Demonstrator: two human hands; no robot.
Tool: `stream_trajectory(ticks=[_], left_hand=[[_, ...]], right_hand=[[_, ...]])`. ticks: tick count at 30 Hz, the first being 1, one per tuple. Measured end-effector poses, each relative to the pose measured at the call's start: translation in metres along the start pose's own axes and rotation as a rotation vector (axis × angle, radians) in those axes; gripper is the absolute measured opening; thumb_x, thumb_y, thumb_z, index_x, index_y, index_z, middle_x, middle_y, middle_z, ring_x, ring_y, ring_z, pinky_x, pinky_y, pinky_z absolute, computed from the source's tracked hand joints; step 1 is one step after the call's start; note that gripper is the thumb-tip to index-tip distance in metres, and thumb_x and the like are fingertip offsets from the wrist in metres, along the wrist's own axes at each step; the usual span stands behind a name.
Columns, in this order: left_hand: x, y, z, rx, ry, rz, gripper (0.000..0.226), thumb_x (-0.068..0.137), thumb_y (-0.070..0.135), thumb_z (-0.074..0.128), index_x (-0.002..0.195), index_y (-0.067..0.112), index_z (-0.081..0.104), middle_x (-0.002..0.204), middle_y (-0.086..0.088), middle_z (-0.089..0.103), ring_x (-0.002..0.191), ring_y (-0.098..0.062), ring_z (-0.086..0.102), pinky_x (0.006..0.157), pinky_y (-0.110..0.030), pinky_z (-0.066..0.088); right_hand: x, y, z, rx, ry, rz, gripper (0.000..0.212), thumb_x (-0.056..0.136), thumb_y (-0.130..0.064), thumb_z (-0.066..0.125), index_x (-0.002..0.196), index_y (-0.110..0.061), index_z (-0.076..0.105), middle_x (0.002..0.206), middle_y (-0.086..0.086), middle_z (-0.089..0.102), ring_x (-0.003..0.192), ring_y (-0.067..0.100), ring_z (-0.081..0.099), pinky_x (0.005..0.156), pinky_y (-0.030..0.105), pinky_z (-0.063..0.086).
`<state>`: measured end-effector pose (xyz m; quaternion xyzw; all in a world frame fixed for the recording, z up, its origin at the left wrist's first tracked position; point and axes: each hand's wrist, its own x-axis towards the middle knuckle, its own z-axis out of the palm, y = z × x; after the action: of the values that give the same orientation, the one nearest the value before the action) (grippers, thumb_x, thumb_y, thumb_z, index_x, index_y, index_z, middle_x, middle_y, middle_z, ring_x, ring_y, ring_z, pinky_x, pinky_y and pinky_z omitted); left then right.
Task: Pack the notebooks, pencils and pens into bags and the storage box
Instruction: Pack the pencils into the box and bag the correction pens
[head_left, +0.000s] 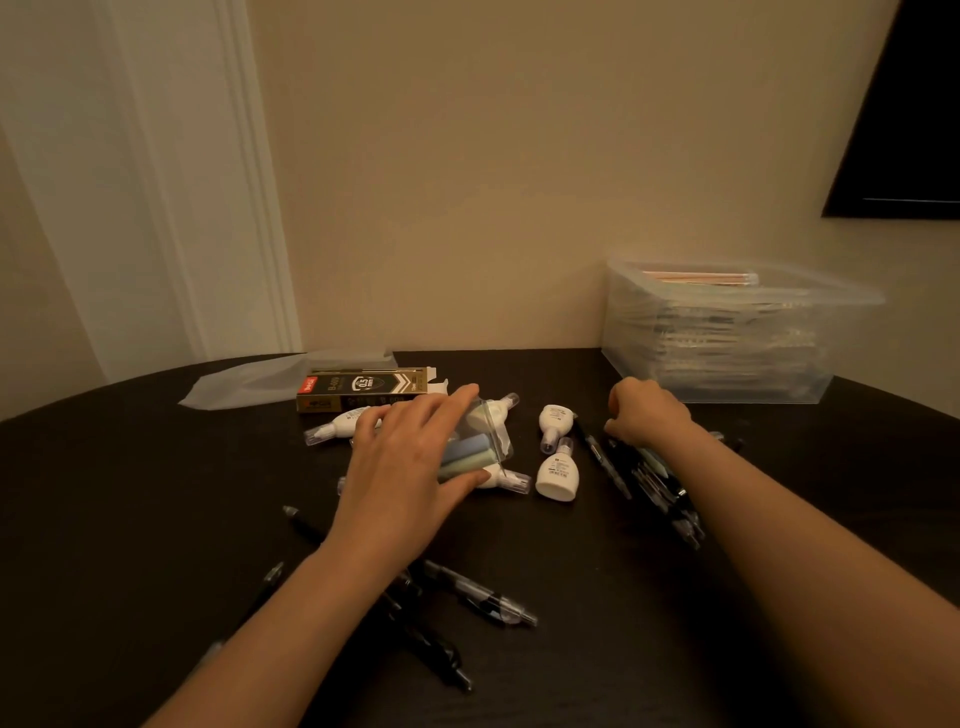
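My left hand (402, 465) lies spread over a small clear zip bag (480, 447) holding pastel sticks, with thumb and fingers around its edges. White correction bottles (557, 475) lie scattered around the bag. My right hand (647, 410) is curled on a bunch of black pens (660, 483) lying to the right. More black pens (483, 597) lie loose near the table's front. The clear storage box (727, 374) stands at the back right, with pencils (701, 278) on top of its stacked contents.
A black and gold pen carton (363, 389) lies behind my left hand, an empty translucent bag (260, 382) to its left. The dark round table (104, 493) ends at the wall behind. A dark screen (904, 130) hangs at the upper right.
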<state>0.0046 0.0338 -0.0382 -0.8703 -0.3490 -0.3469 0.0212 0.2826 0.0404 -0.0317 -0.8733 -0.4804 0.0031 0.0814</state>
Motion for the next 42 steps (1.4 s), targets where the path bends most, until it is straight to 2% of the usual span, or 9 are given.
stream_trajectory(ticks=[5,9,15,19,22,24,33,37,42], left_hand=[[0.001,-0.002,-0.001,0.03,-0.019,0.008,0.078,0.082,0.046,0.063,0.146,0.034,0.021,0.142,0.009,0.04,0.131,-0.011,0.035,0.107,-0.028,0.015],[0.001,-0.006,0.0,0.082,-0.012,-0.012,0.079,0.074,0.043,0.073,0.142,0.027,0.036,0.131,0.003,0.054,0.122,-0.019,0.049,0.103,-0.037,0.026],[0.002,-0.008,-0.001,0.058,-0.031,-0.011,0.079,0.081,0.05,0.063,0.146,0.032,0.023,0.141,0.008,0.044,0.13,-0.012,0.038,0.108,-0.031,0.019],[0.001,-0.006,-0.004,0.036,-0.051,-0.038,0.078,0.081,0.055,0.059,0.146,0.035,0.02,0.143,0.012,0.04,0.132,-0.008,0.034,0.109,-0.028,0.014],[0.001,-0.003,-0.007,0.008,-0.011,-0.04,0.078,0.078,0.055,0.061,0.145,0.033,0.026,0.138,0.01,0.046,0.128,-0.01,0.04,0.107,-0.028,0.013],[0.001,0.001,-0.01,-0.024,0.002,-0.052,0.078,0.078,0.055,0.062,0.144,0.032,0.027,0.136,0.01,0.048,0.125,-0.01,0.041,0.106,-0.028,0.015],[0.0,0.01,-0.006,-0.121,-0.06,-0.061,0.078,0.079,0.052,0.063,0.144,0.036,0.023,0.137,0.015,0.043,0.126,-0.005,0.035,0.105,-0.024,0.016],[-0.001,0.01,-0.006,-0.119,-0.047,-0.065,0.078,0.079,0.052,0.064,0.144,0.035,0.025,0.138,0.013,0.043,0.126,-0.006,0.035,0.105,-0.024,0.017],[-0.002,0.012,-0.006,-0.126,-0.012,-0.044,0.079,0.077,0.05,0.066,0.144,0.033,0.028,0.133,0.011,0.049,0.121,-0.007,0.042,0.102,-0.025,0.021]], right_hand=[[0.001,-0.003,0.001,0.021,-0.086,-0.011,0.013,0.089,-0.014,0.06,0.101,-0.013,0.056,0.107,0.009,0.06,0.097,0.025,0.058,0.086,0.038,0.051],[0.001,-0.004,0.0,0.013,-0.097,-0.044,0.014,0.089,-0.009,0.057,0.09,-0.02,0.049,0.108,0.008,0.057,0.096,0.024,0.056,0.088,0.04,0.051],[-0.012,-0.019,-0.026,0.153,0.205,-0.223,0.018,0.096,-0.014,0.049,0.111,-0.014,0.06,0.111,0.009,0.061,0.098,0.022,0.057,0.086,0.039,0.051],[-0.047,-0.04,-0.054,0.526,0.412,-0.372,0.019,0.096,-0.014,0.051,0.109,-0.011,0.065,0.096,0.0,0.061,0.085,0.01,0.054,0.073,0.024,0.047],[-0.084,-0.057,-0.056,1.082,0.389,-0.412,0.014,0.095,-0.012,0.053,0.101,-0.015,0.065,0.084,-0.004,0.061,0.073,0.001,0.055,0.063,0.015,0.048],[-0.102,-0.065,-0.047,1.271,0.385,-0.432,0.013,0.095,-0.01,0.053,0.1,-0.013,0.064,0.082,-0.004,0.061,0.068,-0.006,0.057,0.063,0.011,0.047],[-0.115,-0.065,-0.032,1.473,0.583,-0.371,0.012,0.095,-0.009,0.052,0.094,-0.018,0.06,0.085,-0.004,0.063,0.075,-0.003,0.062,0.068,0.012,0.049],[-0.115,-0.065,-0.021,1.426,0.543,-0.359,0.01,0.094,-0.008,0.053,0.098,-0.013,0.061,0.086,-0.001,0.064,0.075,-0.002,0.062,0.069,0.013,0.049],[-0.125,-0.071,-0.013,1.361,0.435,-0.45,0.014,0.093,-0.007,0.056,0.097,-0.02,0.061,0.087,-0.003,0.064,0.078,0.001,0.063,0.071,0.017,0.052]])
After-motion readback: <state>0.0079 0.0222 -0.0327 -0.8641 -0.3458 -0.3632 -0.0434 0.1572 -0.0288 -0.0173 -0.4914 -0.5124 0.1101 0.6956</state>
